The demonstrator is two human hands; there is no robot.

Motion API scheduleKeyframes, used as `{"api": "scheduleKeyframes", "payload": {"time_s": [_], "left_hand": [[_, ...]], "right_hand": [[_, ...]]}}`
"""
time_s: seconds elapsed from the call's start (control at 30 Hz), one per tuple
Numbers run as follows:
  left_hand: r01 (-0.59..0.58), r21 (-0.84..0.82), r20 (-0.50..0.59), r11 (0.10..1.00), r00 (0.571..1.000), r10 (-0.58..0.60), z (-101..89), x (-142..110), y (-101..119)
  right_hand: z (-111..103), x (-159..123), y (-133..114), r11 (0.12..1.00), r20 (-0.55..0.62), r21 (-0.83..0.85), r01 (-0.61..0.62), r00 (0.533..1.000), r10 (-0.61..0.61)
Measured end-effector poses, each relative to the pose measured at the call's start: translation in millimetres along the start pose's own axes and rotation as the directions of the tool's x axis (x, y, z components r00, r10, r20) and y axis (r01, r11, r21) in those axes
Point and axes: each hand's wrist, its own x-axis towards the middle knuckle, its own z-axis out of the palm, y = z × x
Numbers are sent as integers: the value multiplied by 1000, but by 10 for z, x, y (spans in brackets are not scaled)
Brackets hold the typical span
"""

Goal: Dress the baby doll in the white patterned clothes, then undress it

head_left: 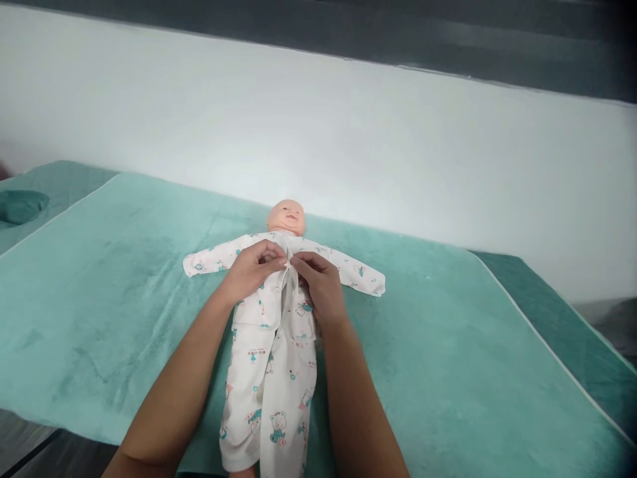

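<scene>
On its back lies a baby doll (287,218), its head toward the wall. It wears a white baby jacket (256,307) printed with small bears, sleeves spread out to both sides, and matching white pants (286,398). At the chest, my left hand (257,265) pinches one front edge of the jacket between thumb and fingers. Opposite it, my right hand (318,279) pinches the other edge, and the fingertips of both hands nearly meet. Below my hands the jacket front hangs apart. Whatever fastening sits between my fingertips is too small to make out.
A green plush cover (448,358) with pale seam lines spreads under the doll. Behind it rises a white wall (318,133) with a dark band along the top. A darker green bundle (22,206) lies at the far left, and floor shows at the lower left.
</scene>
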Motion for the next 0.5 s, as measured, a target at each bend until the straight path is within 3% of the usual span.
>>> {"api": "scheduleKeyframes", "payload": {"time_s": [0.17,0.33,0.5], "left_hand": [[8,-46,5,999,1000,-7,-14,8,-10],[43,-118,-8,992,999,-44,-20,17,-32],[26,-101,-10,995,1000,-27,4,21,-35]], "right_hand": [[-42,27,2,1000,67,7,-23,997,23],[-41,33,10,1000,53,-16,-13,998,14],[-76,49,27,1000,107,0,17,994,-17]]}}
